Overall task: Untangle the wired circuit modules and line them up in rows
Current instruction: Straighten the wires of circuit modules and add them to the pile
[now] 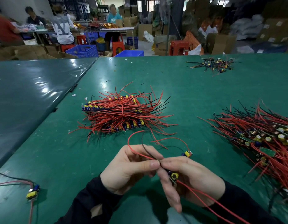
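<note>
My left hand [132,168] pinches a red and a black wire [145,155] between thumb and fingers, just above the green table. My right hand [188,180] holds a small circuit module [174,177] with a yellow part, from which those wires run. A second module [187,153] hangs past my right fingers on a red wire. Lined-up modules with red wires form a stack [120,112] at the centre of the table. A tangled pile of modules [261,139] lies at the right.
One loose module [32,192] with wires lies at the near left. A small heap of wire scraps [212,64] sits at the far right of the green table [188,88]. Beyond the table, several people work among crates, stools and boxes.
</note>
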`<state>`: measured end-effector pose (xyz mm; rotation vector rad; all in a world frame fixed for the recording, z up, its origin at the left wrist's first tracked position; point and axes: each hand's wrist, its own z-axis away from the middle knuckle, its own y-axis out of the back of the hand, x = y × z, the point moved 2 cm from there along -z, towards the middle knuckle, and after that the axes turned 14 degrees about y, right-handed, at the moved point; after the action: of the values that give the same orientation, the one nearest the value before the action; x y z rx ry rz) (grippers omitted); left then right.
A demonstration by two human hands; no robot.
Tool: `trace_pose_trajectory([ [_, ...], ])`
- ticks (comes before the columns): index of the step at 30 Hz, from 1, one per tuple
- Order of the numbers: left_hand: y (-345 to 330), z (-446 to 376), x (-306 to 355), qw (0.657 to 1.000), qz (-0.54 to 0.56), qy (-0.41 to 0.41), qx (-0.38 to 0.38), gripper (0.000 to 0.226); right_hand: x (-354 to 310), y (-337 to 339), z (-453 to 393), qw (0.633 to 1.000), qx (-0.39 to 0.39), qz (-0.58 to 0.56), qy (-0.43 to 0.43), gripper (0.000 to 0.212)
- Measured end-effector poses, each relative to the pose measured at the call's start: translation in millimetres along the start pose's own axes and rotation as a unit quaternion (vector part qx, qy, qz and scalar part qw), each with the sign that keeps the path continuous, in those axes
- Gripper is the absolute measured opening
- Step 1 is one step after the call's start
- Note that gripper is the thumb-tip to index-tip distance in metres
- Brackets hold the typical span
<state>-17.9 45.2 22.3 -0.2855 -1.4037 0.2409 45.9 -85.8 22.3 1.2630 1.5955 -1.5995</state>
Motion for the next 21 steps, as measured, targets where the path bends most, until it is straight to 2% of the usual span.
trace_pose_trajectory([
  [3, 0, -2, 0, 0.999, 0.002, -0.042, 0.031, 0.028, -3, 1, 0, 0.999, 0.027, 0.022, 0.009, 0.029],
  [5, -3, -4, 0, 0.994, -0.032, -0.075, 0.070, 0.012, -3, 5, -1, 0.993, 0.078, 0.088, 0.019, 0.030],
  [8, -3, -8, -8, 0.982, -0.042, -0.073, 0.169, 0.009, 3, 11, 0, 0.962, 0.152, 0.225, 0.040, 0.035],
  [10, -2, -10, -13, 0.974, -0.042, -0.058, 0.214, 0.007, 8, 13, 1, 0.941, 0.173, 0.285, 0.052, 0.036],
  [15, 4, -12, -12, 0.970, -0.068, -0.004, 0.233, 0.012, 14, 12, 4, 0.888, 0.178, 0.418, 0.070, 0.036],
  [18, 12, -11, -9, 0.972, -0.064, 0.032, 0.225, 0.016, 16, 9, 4, 0.870, 0.166, 0.460, 0.067, 0.034],
  [19, 13, -11, -8, 0.974, -0.055, 0.036, 0.218, 0.016, 16, 8, 4, 0.873, 0.166, 0.454, 0.065, 0.035],
  [21, 12, -10, -7, 0.980, -0.023, 0.028, 0.196, 0.012, 13, 7, 3, 0.906, 0.176, 0.382, 0.051, 0.037],
])
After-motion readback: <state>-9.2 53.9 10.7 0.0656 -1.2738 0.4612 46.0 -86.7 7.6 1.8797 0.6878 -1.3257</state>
